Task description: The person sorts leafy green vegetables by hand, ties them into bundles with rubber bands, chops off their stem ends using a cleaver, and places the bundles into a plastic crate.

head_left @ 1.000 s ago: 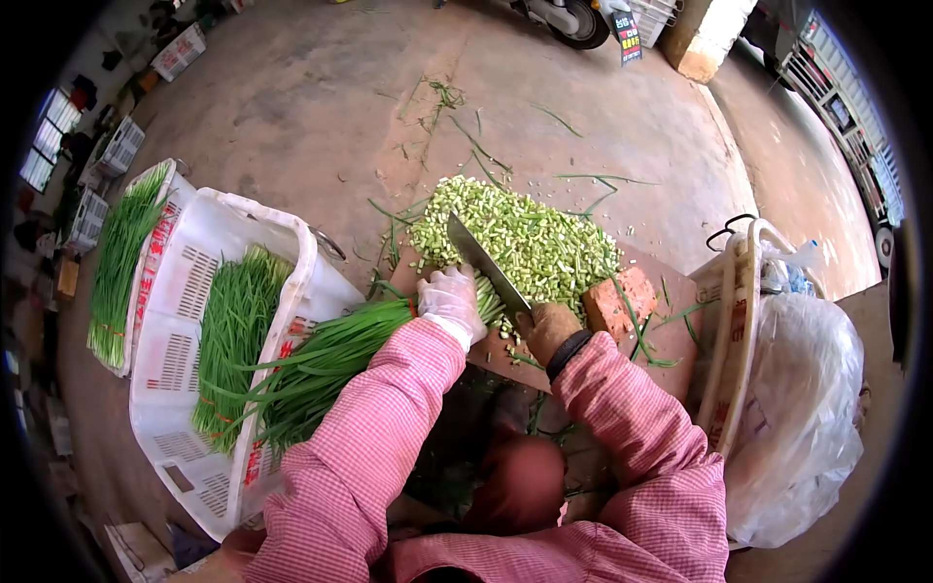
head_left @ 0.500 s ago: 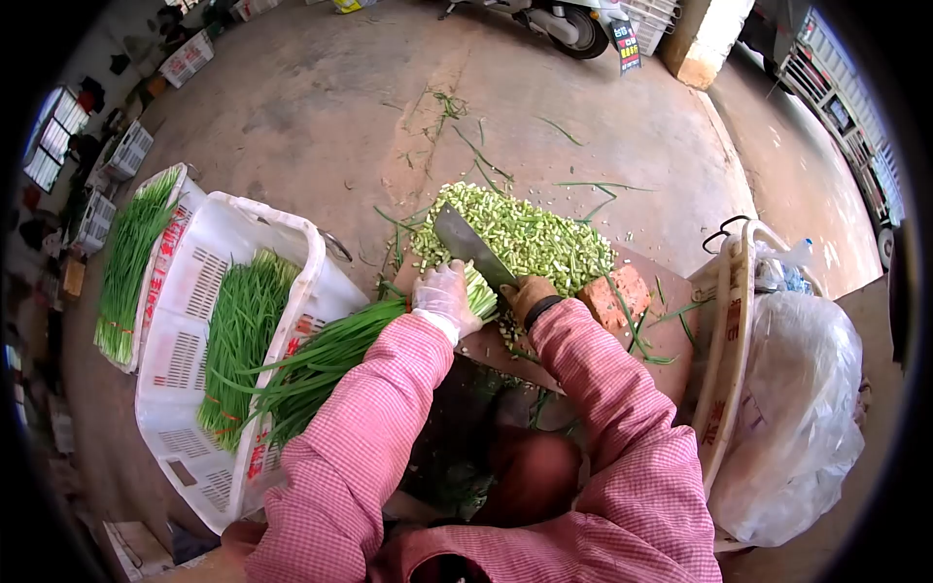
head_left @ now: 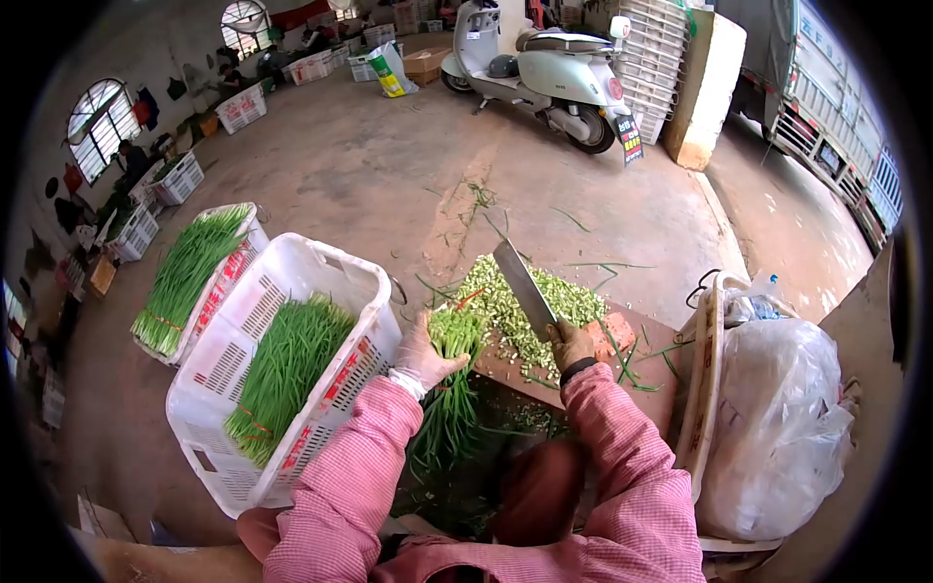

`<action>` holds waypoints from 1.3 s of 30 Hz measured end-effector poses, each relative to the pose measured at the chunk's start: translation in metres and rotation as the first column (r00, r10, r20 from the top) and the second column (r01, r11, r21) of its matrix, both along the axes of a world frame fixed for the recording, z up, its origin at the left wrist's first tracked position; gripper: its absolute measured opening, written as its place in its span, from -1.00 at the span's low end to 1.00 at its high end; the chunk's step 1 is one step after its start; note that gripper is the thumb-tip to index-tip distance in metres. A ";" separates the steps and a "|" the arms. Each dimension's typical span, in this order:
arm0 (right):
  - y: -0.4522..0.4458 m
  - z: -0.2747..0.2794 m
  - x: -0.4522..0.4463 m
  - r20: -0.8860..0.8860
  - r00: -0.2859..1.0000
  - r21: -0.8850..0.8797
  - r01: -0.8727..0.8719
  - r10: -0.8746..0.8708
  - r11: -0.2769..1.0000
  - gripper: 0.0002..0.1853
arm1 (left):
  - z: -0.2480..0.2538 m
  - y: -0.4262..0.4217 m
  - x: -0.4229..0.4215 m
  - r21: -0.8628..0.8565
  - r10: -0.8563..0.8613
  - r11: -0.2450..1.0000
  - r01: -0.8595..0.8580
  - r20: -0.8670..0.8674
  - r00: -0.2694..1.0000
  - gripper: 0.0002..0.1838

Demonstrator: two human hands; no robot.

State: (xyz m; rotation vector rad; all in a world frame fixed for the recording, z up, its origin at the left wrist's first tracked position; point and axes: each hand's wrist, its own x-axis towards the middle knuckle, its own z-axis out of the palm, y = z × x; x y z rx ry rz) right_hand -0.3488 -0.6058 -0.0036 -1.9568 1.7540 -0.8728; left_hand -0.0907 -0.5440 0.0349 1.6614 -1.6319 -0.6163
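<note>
My left hand, in a thin clear glove, is closed around a bunch of garlic chives. Their pale cut ends point up, and the long green leaves hang down beside the board. A red band shows near the top of the bunch. In my gloved right hand is the handle of a cleaver, its blade raised and tilted up to the left. Behind and below the blade, chopped chive pieces lie heaped on a reddish-brown board. A reddish block sits right of the heap.
At my left stand a white crate with banded chives and a second chive-filled crate. On the right, a crate has a plastic bag against it. A scooter is parked ahead; loose leaves litter the floor.
The cleaver has lifted off the chives and shifted right. My left hand has turned the bunch from lying sideways to cut ends up, leaves hanging. The camera has tilted upward.
</note>
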 end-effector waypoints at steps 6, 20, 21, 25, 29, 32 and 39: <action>0.024 0.056 -0.023 -0.084 0.996 -0.130 -0.031 0.020 0.991 -0.84 | 0.018 -0.046 -0.059 0.364 -0.240 0.930 0.048 0.507 0.828 -0.13; 0.014 -0.022 0.001 -0.193 0.933 0.489 -0.176 0.303 0.854 -0.73 | -0.048 -0.100 -0.086 0.622 -0.438 0.782 0.032 0.513 0.738 -0.13; -0.002 -0.035 0.011 -0.195 0.928 0.506 -0.183 0.318 0.843 -0.76 | -0.035 -0.100 -0.089 0.659 -0.447 0.752 0.009 0.500 0.742 -0.22; -0.057 -0.046 0.057 -0.111 0.968 0.407 -0.161 0.223 0.899 -0.77 | -0.035 -0.100 -0.073 0.643 -0.440 0.762 0.079 0.425 0.791 -0.10; -0.075 -0.054 0.031 -0.128 0.969 0.383 -0.147 0.210 0.912 -0.62 | -0.044 -0.067 -0.023 0.348 -0.281 0.922 0.171 0.296 0.913 0.03; -0.026 -0.003 0.016 -0.506 0.862 0.028 -0.003 0.016 1.000 -0.17 | -0.055 -0.027 0.016 0.082 -0.146 0.983 0.163 -0.184 0.972 -0.09; 0.094 0.031 0.078 0.400 0.617 -0.168 -0.677 0.677 0.716 0.16 | 0.080 0.051 -0.005 -0.112 -0.295 0.955 0.275 -0.456 0.840 -0.01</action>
